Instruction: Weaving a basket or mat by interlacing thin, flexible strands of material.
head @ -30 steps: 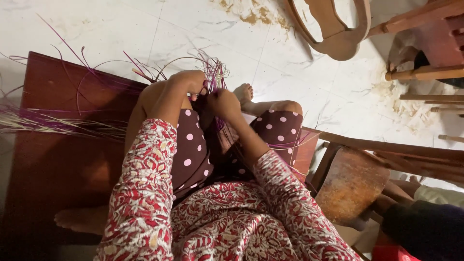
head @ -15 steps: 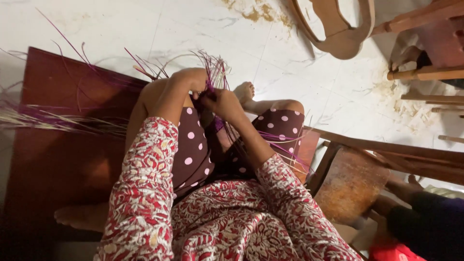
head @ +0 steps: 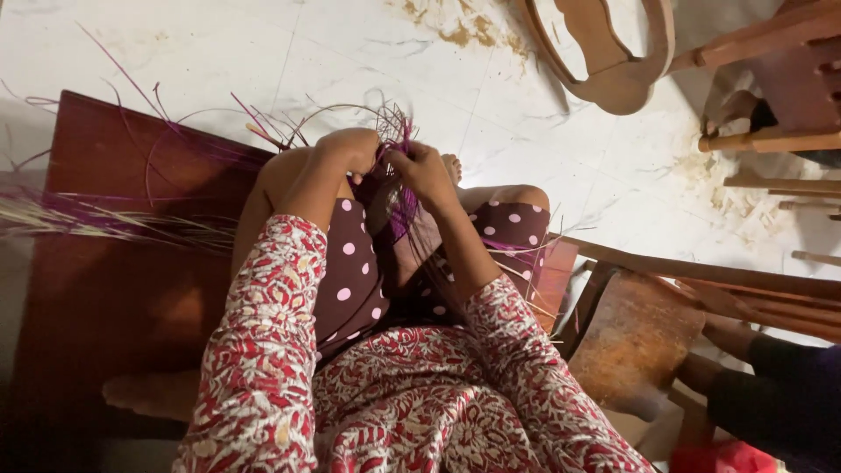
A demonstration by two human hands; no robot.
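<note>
Looking down from the head cam: a seated person w/ knees drawn up, wearing a red-and-white floral top and a maroon skirt w/ pale polka dots. Both hands meet just above the knees, close together. Left hand [head: 349, 151] is curled into a loose fist, fingers closed on a bunch of thin purple strands [head: 396, 140]. Right hand [head: 424, 170] sits just beside it, thumb & fingers pinched on the same bunch. Strand ends fan upward and outward from between the two hands; a darker purple length hangs down below the right hand, btwn the legs. Cannot tell how the strands are joined inside the grip.

Under the person lies a dark reddish-brown wooden board [head: 105, 289] on a pale tiled floor [head: 350, 52]. More loose strands [head: 96, 219], purple and straw-coloured, lie across the board at the far left. One bare foot [head: 450, 165] shows just past the right hand. Top right: a curved wooden chair part [head: 613, 61]. Right edge: wooden slats and a worn wooden stool [head: 635, 342]. Bottom right: another person's arm [head: 771, 385] in a dark sleeve, well apart from the hands.
</note>
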